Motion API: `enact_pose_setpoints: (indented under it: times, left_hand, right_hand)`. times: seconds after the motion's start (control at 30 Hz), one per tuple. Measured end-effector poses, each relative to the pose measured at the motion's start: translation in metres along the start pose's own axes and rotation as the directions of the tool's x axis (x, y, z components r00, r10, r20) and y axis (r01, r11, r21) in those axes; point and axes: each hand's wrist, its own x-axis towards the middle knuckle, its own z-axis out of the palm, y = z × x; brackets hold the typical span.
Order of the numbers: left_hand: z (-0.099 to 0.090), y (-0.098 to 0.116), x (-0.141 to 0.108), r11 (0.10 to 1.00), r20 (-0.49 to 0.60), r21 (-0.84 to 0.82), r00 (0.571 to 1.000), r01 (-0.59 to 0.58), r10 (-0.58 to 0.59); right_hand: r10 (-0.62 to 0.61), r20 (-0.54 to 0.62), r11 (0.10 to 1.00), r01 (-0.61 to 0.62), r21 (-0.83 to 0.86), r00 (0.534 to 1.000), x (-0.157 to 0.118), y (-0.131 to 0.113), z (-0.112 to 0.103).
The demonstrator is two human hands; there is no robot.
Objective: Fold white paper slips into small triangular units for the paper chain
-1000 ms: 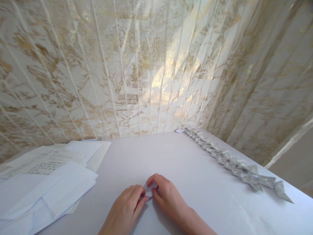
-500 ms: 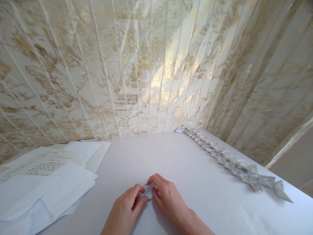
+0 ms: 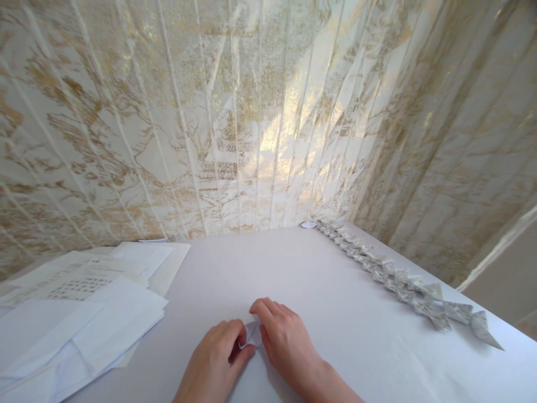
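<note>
A small folded piece of white paper (image 3: 253,334) is held between my two hands, just above the white table (image 3: 251,268). My left hand (image 3: 220,350) pinches its left side between thumb and curled fingers. On the other side, my right hand (image 3: 285,336) grips the paper, its index finger bent over the top edge. The right thumb and part of the paper are hidden behind my fingers.
Loose white sheets (image 3: 121,308), some printed, lie overlapping at the left. Along the right edge run rows of small folded grey paper pieces (image 3: 394,280). A small white paper (image 3: 308,224) lies by the patterned curtain (image 3: 235,140) at the back.
My right fingers have shifted slightly left over the paper, and its thumb has gone from sight. My left fingertips have moved a little down and left along it.
</note>
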Motion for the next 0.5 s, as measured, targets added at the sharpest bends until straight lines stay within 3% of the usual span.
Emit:
enact_pose_setpoints:
  times: [0.17, 0.5]
  left_hand:
    - [0.003, -0.001, 0.001, 1.000, 0.018, 0.015, 1.000, -0.009, 0.009]
    - [0.006, 0.003, -0.006, 0.999, -0.009, 0.015, 0.999, -0.036, 0.036]
  right_hand:
    - [-0.107, -0.080, 0.994, 0.105, -0.025, 0.991, 0.000, 0.001, 0.004]
    - [-0.087, -0.066, 0.984, 0.075, -0.164, 0.994, 0.004, 0.000, 0.031]
